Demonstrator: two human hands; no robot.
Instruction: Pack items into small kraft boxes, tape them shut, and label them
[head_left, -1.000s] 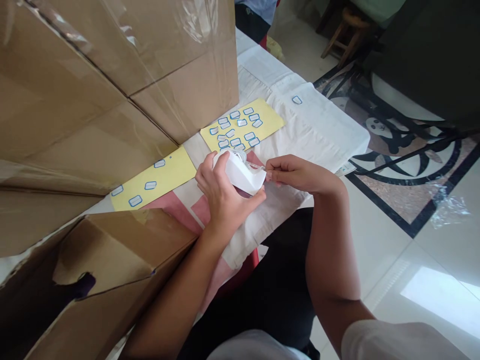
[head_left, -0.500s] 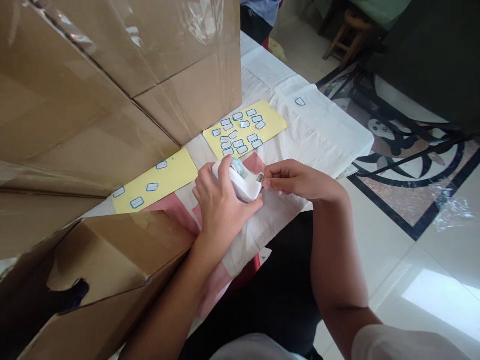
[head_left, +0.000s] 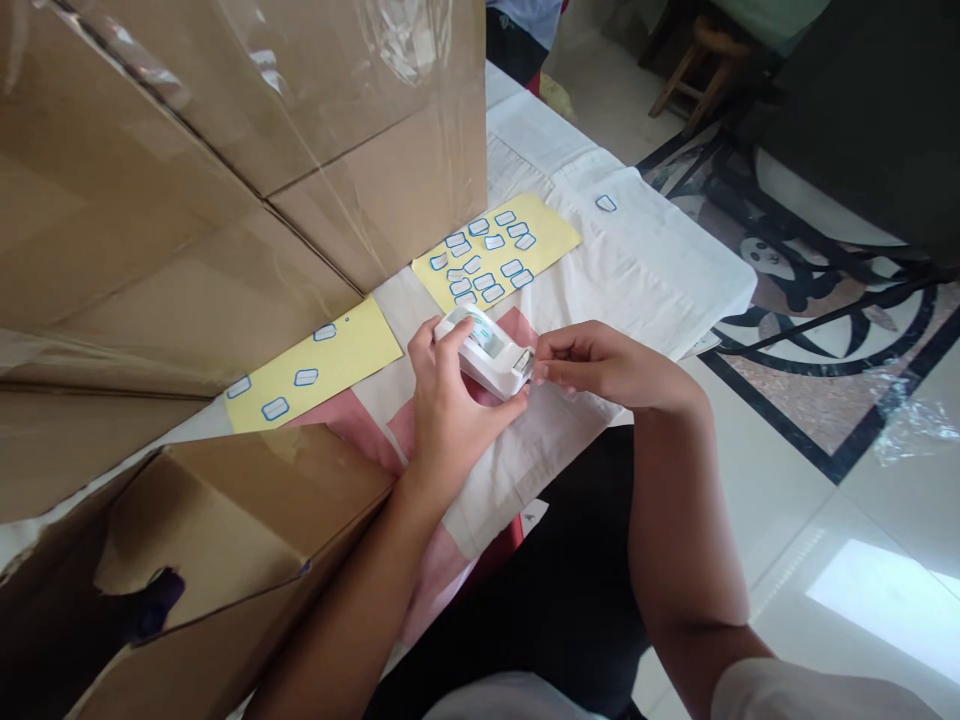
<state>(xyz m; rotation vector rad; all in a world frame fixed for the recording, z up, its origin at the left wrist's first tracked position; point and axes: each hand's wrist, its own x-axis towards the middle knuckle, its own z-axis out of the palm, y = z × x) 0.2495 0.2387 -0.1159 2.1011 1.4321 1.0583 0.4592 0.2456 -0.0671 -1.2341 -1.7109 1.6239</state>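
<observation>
My left hand (head_left: 450, 405) is wrapped round a white tape dispenser (head_left: 487, 352) and holds it down on the white cloth (head_left: 645, 265). At the dispenser's cutter end, my right hand (head_left: 600, 362) pinches its fingertips together on the end of the clear tape. Behind the dispenser lies a yellow sheet (head_left: 551, 235) with several blue-edged labels on it. A second yellow sheet (head_left: 345, 355) with three labels lies to the left. One loose label (head_left: 606, 203) rests on the cloth farther back.
Large taped cardboard boxes (head_left: 225, 170) stand on the table at the left and back. A dented box (head_left: 225, 540) sits near the front left. The table edge runs along the right, above a tiled floor. A wooden stool (head_left: 694, 60) stands beyond.
The dispenser has tipped from standing on its side to lying flatter, its tape roll now showing on top. Both hands have stayed at it, shifting slightly right.
</observation>
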